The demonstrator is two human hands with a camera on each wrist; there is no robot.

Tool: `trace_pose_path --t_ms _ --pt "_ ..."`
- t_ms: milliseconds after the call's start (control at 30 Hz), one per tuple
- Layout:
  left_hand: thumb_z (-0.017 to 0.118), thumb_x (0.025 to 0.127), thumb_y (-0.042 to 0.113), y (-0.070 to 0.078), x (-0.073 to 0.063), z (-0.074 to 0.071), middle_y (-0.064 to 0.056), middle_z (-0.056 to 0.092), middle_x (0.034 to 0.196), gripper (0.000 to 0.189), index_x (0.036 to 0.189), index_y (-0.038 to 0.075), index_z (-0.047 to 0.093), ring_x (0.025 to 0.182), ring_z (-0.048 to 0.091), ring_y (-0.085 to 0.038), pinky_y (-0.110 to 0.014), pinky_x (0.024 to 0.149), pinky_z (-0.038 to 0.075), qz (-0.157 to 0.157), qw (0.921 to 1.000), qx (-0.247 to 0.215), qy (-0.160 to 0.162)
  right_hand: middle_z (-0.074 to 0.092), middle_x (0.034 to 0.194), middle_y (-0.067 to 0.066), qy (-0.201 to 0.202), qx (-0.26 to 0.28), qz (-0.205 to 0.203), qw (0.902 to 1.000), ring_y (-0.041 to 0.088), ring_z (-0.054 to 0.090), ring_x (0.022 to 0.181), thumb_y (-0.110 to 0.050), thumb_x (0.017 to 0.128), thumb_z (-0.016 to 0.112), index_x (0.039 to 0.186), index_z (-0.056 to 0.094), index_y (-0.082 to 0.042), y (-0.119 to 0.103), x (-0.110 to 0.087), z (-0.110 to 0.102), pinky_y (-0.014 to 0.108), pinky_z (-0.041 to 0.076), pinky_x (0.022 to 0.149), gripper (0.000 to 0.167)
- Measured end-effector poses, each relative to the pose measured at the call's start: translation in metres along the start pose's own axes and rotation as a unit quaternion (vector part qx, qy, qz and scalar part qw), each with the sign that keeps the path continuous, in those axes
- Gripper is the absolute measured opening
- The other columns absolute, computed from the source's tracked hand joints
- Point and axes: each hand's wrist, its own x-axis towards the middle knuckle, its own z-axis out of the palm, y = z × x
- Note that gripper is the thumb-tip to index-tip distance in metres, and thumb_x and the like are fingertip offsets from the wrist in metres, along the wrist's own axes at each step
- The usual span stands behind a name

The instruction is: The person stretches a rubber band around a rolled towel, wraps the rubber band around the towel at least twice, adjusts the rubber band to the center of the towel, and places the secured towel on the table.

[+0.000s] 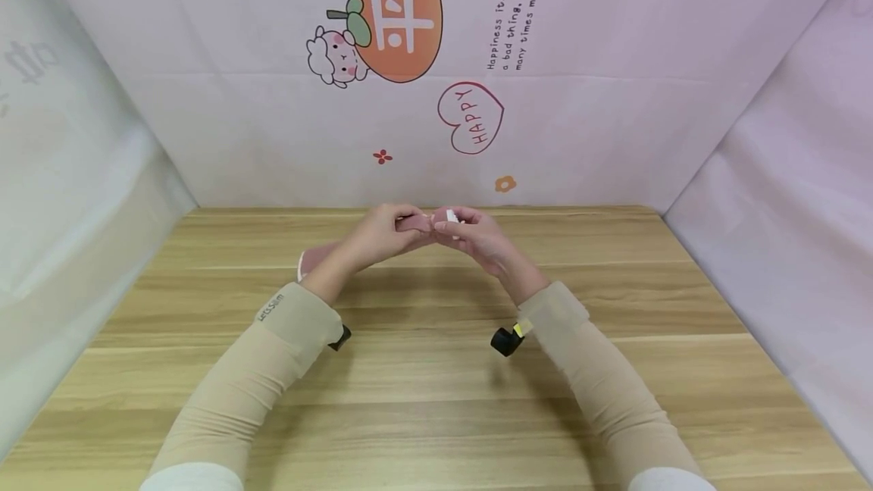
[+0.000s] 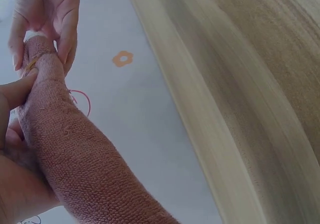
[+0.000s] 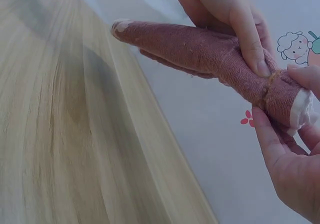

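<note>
A dusty-pink terry towel [image 1: 319,258], rolled or bunched into a long tapering bundle, is held up over the far part of the table. A thin yellow-brown band [image 3: 270,86] circles it near its narrow end, where a white edge [image 3: 301,109] shows. My left hand [image 1: 378,237] grips the towel beside the band, its thumb pressing on top in the right wrist view. With thumb and fingers, my right hand [image 1: 480,237] pinches the banded end. The wide end slants down to the left, past my left wrist.
Under both arms lies a wood-grain table [image 1: 423,415]. A white printed cloth [image 1: 273,135] hangs behind its far edge, and pale cloth walls stand on both sides. A small black camera [image 1: 506,341] sits at my right wrist.
</note>
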Motion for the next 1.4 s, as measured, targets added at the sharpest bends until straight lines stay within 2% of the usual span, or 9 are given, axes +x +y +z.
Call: trace_pose_path --t_ms 233,400,500,733,900,1033,1200,1300,1400 --pt "0.07 0.097 0.013 0.002 0.001 0.0 -0.011 0.072 0.111 0.02 0.115 0.006 0.075 0.096 0.063 -0.022 -0.038 0.087 0.051 -0.011 0.9998 -0.004 -0.014 0.062 0.11 0.009 -0.024 -0.047 -0.017 0.9985 0.017 0.065 0.097 0.006 0.098 0.06 0.13 0.055 0.01 -0.002 -0.004 -0.007 0.031 0.055 0.091 0.033" --pt "0.07 0.097 0.016 0.002 0.001 0.001 -0.01 0.072 0.112 0.023 0.117 0.006 0.074 0.098 0.063 -0.022 -0.038 0.089 0.051 -0.015 0.9998 -0.002 -0.013 0.059 0.117 0.009 -0.051 -0.1 -0.051 0.9923 0.018 0.059 0.102 0.007 0.095 0.063 0.137 0.053 0.007 0.0 -0.006 -0.013 0.032 0.055 0.091 0.044" --pt "0.07 0.097 0.018 0.001 0.0 0.002 -0.009 0.072 0.113 0.025 0.119 0.007 0.074 0.098 0.063 -0.022 -0.038 0.089 0.051 -0.014 0.9997 -0.012 -0.015 0.06 0.116 0.009 -0.049 -0.115 -0.07 0.9897 0.018 0.059 0.103 0.006 0.094 0.064 0.136 0.056 0.007 0.0 -0.007 -0.015 0.032 0.054 0.091 0.042" --pt "0.073 0.097 0.022 -0.002 -0.004 0.005 -0.006 0.07 0.109 0.026 0.12 0.01 0.072 0.096 0.062 -0.021 -0.036 0.086 0.051 -0.026 0.9972 -0.057 -0.042 0.067 0.112 0.009 -0.046 -0.082 -0.075 0.9928 0.018 0.067 0.099 0.005 0.096 0.063 0.125 0.063 0.006 0.003 -0.01 -0.019 0.033 0.055 0.092 0.029" --pt "0.074 0.097 0.022 -0.003 -0.004 0.006 -0.005 0.069 0.105 0.026 0.12 0.01 0.071 0.092 0.062 -0.02 -0.035 0.082 0.052 -0.018 0.9961 -0.069 -0.053 0.071 0.108 0.008 -0.044 -0.074 -0.075 0.9934 0.017 0.07 0.097 0.006 0.096 0.063 0.122 0.066 0.006 0.004 -0.011 -0.022 0.033 0.056 0.09 0.025" --pt "0.074 0.097 0.025 -0.005 -0.003 0.008 -0.004 0.069 0.107 0.028 0.121 0.011 0.071 0.095 0.062 -0.02 -0.036 0.084 0.052 -0.004 0.9982 -0.04 -0.044 0.072 0.106 0.007 -0.042 -0.076 -0.076 0.9933 0.016 0.07 0.095 0.004 0.098 0.062 0.12 0.066 0.007 0.005 -0.011 -0.023 0.033 0.056 0.09 0.023" --pt "0.073 0.098 0.021 -0.004 -0.006 0.009 -0.002 0.068 0.112 0.025 0.121 0.011 0.07 0.108 0.061 -0.022 -0.042 0.095 0.05 0.027 0.9994 -0.019 -0.004 0.072 0.106 0.006 -0.042 -0.079 -0.079 0.9929 0.015 0.07 0.094 -0.005 0.099 0.065 0.119 0.067 0.007 0.008 -0.01 -0.026 0.033 0.056 0.09 0.023" --pt "0.073 0.098 0.018 -0.003 -0.008 0.009 -0.001 0.069 0.111 0.018 0.115 0.011 0.073 0.109 0.06 -0.024 -0.044 0.097 0.048 0.069 0.9971 0.003 0.033 0.072 0.105 0.006 -0.053 -0.067 -0.09 0.9922 0.015 0.07 0.095 -0.013 0.096 0.073 0.117 0.07 0.004 0.016 -0.004 -0.034 0.032 0.056 0.088 0.028" --pt "0.074 0.097 0.016 -0.003 -0.007 0.012 0.0 0.069 0.107 0.01 0.106 0.012 0.075 0.106 0.061 -0.023 -0.042 0.096 0.048 0.125 0.9888 0.047 0.067 0.072 0.105 0.005 -0.049 -0.069 -0.091 0.9923 0.014 0.07 0.095 -0.014 0.094 0.074 0.118 0.07 0.003 0.016 -0.004 -0.035 0.03 0.057 0.087 0.03"
